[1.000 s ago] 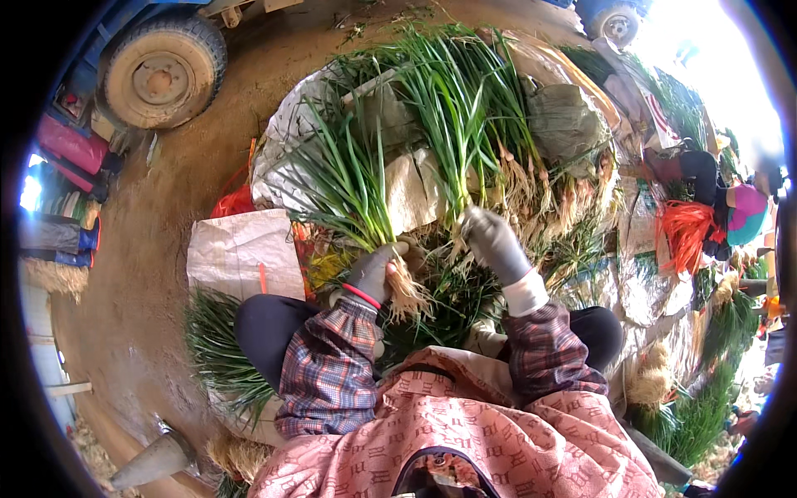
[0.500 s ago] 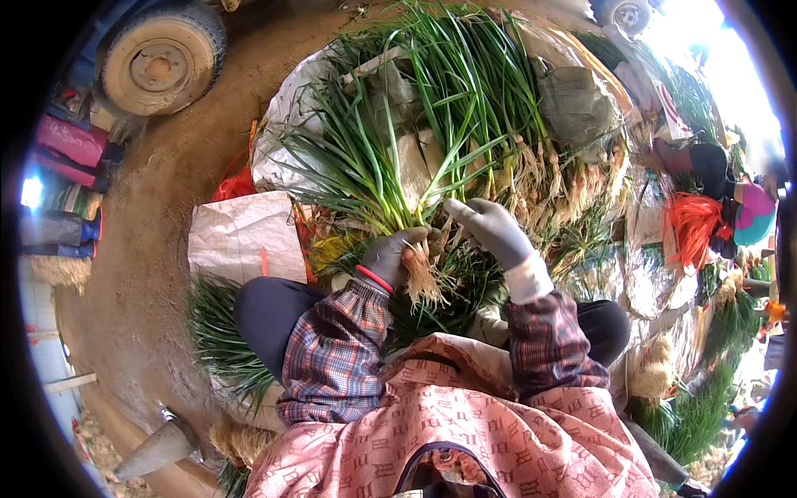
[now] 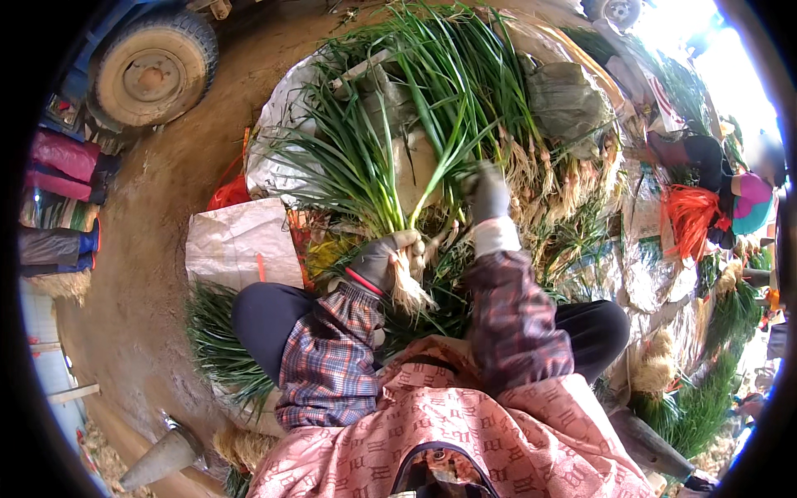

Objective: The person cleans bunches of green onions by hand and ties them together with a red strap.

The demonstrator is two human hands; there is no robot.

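Observation:
My left hand point(image 3: 378, 259), in a grey glove with a red band at the wrist, is closed around a bunch of green onions point(image 3: 378, 187) just above their roots. Pale roots hang below the fist, and the long green leaves fan out away from me. Off to the right, my right hand point(image 3: 490, 197), also gloved in grey, is over the near edge of a large heap of green onions point(image 3: 452, 75). Motion blurs its fingers, so whether it grips a stalk cannot be made out.
Loose green onions point(image 3: 220, 336) lie beside my left knee. A whitish sack point(image 3: 241, 241) is spread at the left, and a grey-green cloth bundle point(image 3: 573, 104) lies on the heap. Red strips point(image 3: 693, 220) hang near another person at the right. A vehicle wheel point(image 3: 154, 75) stands far left.
My right hand has moved left and away from me, from beside the bunch to the heap's edge. My left hand keeps the bunch, slightly lower and further left.

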